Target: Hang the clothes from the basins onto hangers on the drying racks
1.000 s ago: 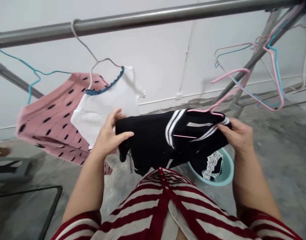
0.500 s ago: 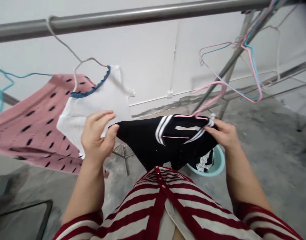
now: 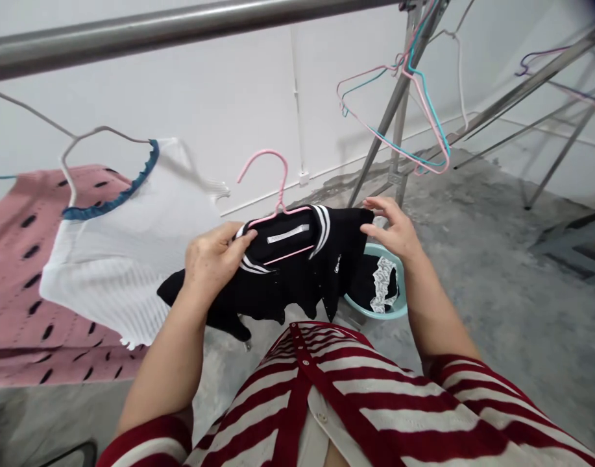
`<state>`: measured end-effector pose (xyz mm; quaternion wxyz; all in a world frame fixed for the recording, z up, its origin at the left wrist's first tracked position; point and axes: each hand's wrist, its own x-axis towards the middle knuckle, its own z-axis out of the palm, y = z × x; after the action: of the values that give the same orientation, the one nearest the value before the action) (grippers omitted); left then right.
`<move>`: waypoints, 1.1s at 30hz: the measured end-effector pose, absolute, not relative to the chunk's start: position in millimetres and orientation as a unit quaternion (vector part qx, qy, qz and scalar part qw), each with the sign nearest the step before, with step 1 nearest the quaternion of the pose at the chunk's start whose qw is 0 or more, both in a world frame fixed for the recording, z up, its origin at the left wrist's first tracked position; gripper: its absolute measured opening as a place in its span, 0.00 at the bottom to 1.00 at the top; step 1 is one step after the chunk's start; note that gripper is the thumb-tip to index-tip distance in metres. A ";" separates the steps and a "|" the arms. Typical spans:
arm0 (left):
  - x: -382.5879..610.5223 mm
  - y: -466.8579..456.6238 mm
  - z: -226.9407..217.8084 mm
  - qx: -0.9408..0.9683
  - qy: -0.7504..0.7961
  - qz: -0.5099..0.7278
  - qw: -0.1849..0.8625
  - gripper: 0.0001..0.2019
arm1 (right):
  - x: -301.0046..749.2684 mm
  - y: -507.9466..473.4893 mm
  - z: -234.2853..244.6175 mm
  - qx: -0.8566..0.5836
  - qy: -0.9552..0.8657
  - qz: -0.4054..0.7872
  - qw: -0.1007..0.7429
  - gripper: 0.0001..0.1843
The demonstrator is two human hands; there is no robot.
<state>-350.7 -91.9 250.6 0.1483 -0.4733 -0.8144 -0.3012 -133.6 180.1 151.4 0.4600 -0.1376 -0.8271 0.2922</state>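
A black knit top [image 3: 297, 279] with white-striped collar edges hangs on a pink hanger [image 3: 283, 188], whose hook stands up free of the rail. My left hand [image 3: 214, 256] is closed on the left side of the collar, thumb in front; the hanger's arm passes beneath it. At the top's right shoulder is my right hand [image 3: 392, 227], fingers and thumb apart around the shoulder tip, touching the cloth without a closed grip. To the left hangs a white top [image 3: 126, 240] with a blue ruffled neckline, and beyond it a pink dotted garment [image 3: 19, 279].
A metal rail [image 3: 190, 29] crosses above my hands. Pink and blue hangers [image 3: 443, 143] hang at the rack's slanted leg [image 3: 375, 146]. Below my right hand, a light-blue basin [image 3: 401, 285] on the floor holds black cloth with white lace.
My left hand has moved from the shoulder to the collar. My right hand has gone from the collar to the right shoulder and loosened. The hanger's hook has swung upright; the view has shifted right.
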 end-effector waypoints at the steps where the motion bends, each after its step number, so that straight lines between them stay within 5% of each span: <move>1: -353.1 -94.5 252.6 -0.468 -0.812 -0.311 0.157 0.12 | -134.0 186.0 139.9 -0.155 -0.828 0.299 0.449 0.35; 3: -357.5 -99.7 255.4 -0.460 -0.808 -0.328 0.169 0.12 | -138.5 196.8 115.9 -0.195 -0.814 0.340 0.430 0.33; 7: -365.6 -110.1 256.3 -0.462 -0.802 -0.334 0.178 0.11 | -148.0 214.2 91.0 -0.262 -0.739 0.425 0.453 0.14; 10: -369.7 -118.1 252.4 -0.463 -0.800 -0.344 0.166 0.12 | -144.3 224.7 100.9 -0.293 -0.702 0.399 0.512 0.12; 14: -369.7 -123.9 243.5 -0.451 -0.791 -0.383 0.155 0.12 | -131.5 223.3 129.4 -0.276 -0.781 0.348 0.439 0.09; 19: -362.6 -113.7 238.2 -0.455 -0.793 -0.360 0.186 0.11 | -128.4 169.2 175.4 -0.197 -0.782 0.233 0.544 0.13; 24: -349.2 -95.7 242.7 -0.480 -0.783 -0.327 0.221 0.12 | -169.0 106.2 200.9 -0.149 -0.837 0.131 0.511 0.22; 27: -345.9 -92.2 245.7 -0.484 -0.786 -0.303 0.237 0.13 | -192.9 106.6 200.1 -0.192 -0.839 0.087 0.502 0.17; 33: -357.5 -97.5 247.0 -0.504 -0.805 -0.189 0.249 0.12 | -187.2 148.6 217.9 -0.121 -0.887 0.245 0.373 0.16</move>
<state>-357.5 -97.5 247.0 0.2490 -0.5043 -0.8050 -0.1888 -187.2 148.6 217.9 0.3726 -0.1210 -0.8868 0.2451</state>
